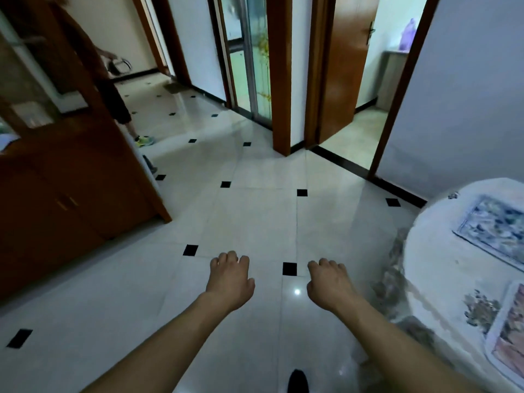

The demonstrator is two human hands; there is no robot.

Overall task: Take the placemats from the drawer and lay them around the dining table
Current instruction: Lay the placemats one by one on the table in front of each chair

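Two placemats already lay on the dining table [431, 268] at our right in the head view: a blue-patterned placemat [494, 226] toward the far side, its long edge running roughly along the rim, and a reddish placemat [510, 336] nearer us, partly cut off by the frame. Our right hand [330, 285] was the nearer to the table; our left hand [231, 279] hung over the tiled floor [255, 208], nearer the wooden cabinet [56, 208] on our left. Both hands were empty, fingers loosely curled, palms down, touching nothing. We could not see a drawer; we judged it might be in that cabinet.
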